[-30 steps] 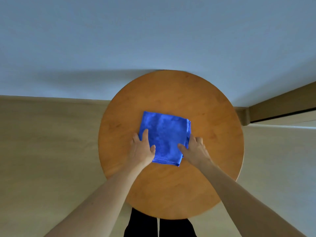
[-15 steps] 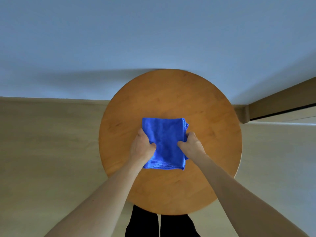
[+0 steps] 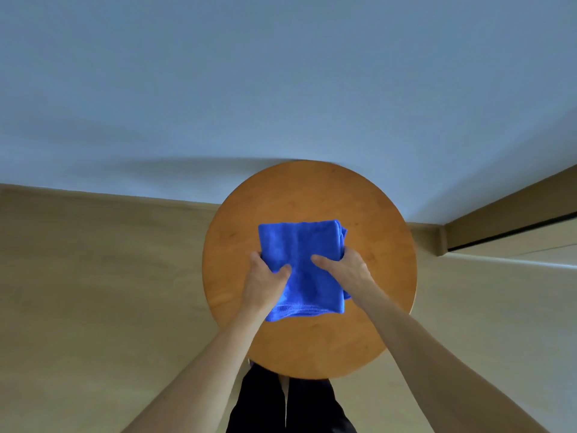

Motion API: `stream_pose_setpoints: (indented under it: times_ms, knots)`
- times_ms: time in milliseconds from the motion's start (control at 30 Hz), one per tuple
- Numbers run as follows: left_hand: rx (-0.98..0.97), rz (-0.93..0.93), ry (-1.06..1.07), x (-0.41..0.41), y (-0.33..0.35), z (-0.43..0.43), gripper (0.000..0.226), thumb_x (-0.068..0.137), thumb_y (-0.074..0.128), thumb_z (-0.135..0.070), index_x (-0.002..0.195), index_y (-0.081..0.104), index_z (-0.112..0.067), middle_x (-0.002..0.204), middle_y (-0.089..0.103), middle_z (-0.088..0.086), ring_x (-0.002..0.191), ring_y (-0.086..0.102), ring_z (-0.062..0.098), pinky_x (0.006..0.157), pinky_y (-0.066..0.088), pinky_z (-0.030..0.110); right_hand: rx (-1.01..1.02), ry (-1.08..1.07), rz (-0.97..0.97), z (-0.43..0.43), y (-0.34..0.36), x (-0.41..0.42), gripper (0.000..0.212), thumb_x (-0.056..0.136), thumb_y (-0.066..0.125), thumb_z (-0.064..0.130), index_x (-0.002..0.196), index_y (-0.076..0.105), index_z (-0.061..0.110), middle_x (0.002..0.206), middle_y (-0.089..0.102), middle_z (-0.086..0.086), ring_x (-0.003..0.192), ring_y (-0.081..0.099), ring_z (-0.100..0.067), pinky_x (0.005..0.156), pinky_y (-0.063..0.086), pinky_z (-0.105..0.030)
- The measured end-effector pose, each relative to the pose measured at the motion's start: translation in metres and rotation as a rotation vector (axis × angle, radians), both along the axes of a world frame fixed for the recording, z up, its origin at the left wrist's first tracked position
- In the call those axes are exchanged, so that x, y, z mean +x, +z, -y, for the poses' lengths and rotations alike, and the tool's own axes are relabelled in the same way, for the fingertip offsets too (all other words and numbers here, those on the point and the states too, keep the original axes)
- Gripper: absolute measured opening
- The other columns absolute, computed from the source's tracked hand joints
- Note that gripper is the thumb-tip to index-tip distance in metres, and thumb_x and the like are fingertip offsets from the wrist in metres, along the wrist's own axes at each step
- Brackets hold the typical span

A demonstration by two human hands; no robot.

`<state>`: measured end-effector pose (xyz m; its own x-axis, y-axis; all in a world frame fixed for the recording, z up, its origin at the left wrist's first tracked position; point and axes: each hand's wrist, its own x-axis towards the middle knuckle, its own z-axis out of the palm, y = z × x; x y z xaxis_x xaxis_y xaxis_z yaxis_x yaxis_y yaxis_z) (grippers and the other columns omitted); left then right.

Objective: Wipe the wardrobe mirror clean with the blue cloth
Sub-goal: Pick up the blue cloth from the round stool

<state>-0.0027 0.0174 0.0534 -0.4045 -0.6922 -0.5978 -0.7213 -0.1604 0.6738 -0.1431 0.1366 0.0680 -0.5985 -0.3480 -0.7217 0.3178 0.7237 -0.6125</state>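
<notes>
A folded blue cloth is held a little above the round wooden table, its near hem hanging loose. My left hand grips the cloth's left edge, thumb on top and fingers underneath. On the other side, my right hand grips the right edge the same way. The wardrobe mirror is not in view.
A pale blue wall rises just behind the table. Beige floor lies to the left and right. A wooden skirting and door frame run along the right. My dark trouser legs stand at the table's near edge.
Both hands went from lying flat on the cloth's sides to gripping its edges, and the cloth has come up off the table toward me.
</notes>
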Motion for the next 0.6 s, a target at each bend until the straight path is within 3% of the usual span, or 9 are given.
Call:
stream_pose_setpoints:
  times_ms: [133,300,400,433,533,600]
  knots:
    - [-0.029,-0.088,0.016,0.005,0.041,0.0,0.035,0.091,0.07,-0.035,0.109,0.042,-0.029,0.093,0.064,-0.013,0.076,0.064,0.001,0.056,0.043,0.017,-0.066,0.049,-0.067,-0.003,0.037,0.0,0.032,0.08,0.076,0.04,0.106,0.062,0.025,0.094,0.071,0.006,0.083,0.069,-0.013,0.063,0.054,-0.028]
    - [-0.146,-0.138,0.003,0.011,0.091,0.006,0.03,0.088,0.072,-0.035,0.109,0.052,-0.028,0.089,0.065,-0.015,0.073,0.064,-0.006,0.051,0.043,0.006,-0.155,0.127,-0.168,0.0,0.087,-0.002,0.029,0.086,0.072,0.033,0.11,0.061,0.02,0.094,0.07,0.005,0.082,0.068,-0.012,0.058,0.048,-0.023]
    - [-0.183,-0.207,0.023,0.018,0.114,0.01,0.032,0.08,0.071,-0.041,0.105,0.054,-0.049,0.099,0.069,-0.017,0.09,0.068,0.0,0.075,0.055,0.024,-0.192,0.181,-0.229,0.006,0.109,-0.001,0.026,0.089,0.069,0.032,0.112,0.058,0.024,0.097,0.069,0.005,0.083,0.066,-0.011,0.058,0.046,-0.023]
    - [-0.196,-0.206,0.039,0.021,0.122,0.01,0.033,0.075,0.069,-0.047,0.101,0.051,-0.057,0.099,0.069,-0.02,0.091,0.068,0.0,0.077,0.055,0.028,-0.208,0.203,-0.251,0.009,0.116,0.0,0.024,0.09,0.068,0.032,0.111,0.057,0.026,0.095,0.069,0.007,0.082,0.065,-0.009,0.058,0.046,-0.023]
    - [-0.243,-0.222,0.08,0.034,0.144,0.011,0.034,0.069,0.064,-0.055,0.092,0.043,-0.069,0.091,0.067,-0.025,0.079,0.064,-0.01,0.063,0.048,0.021,-0.261,0.262,-0.287,0.016,0.135,0.004,0.019,0.092,0.066,0.029,0.109,0.056,0.03,0.095,0.069,0.007,0.082,0.065,-0.008,0.061,0.049,-0.025]
    - [-0.239,-0.231,0.115,0.044,0.158,0.011,0.031,0.076,0.067,-0.051,0.095,0.043,-0.054,0.091,0.065,-0.019,0.073,0.061,-0.014,0.056,0.044,0.018,-0.29,0.294,-0.292,0.022,0.146,0.009,0.021,0.093,0.066,0.029,0.111,0.057,0.028,0.097,0.069,0.006,0.086,0.066,-0.012,0.067,0.052,-0.029]
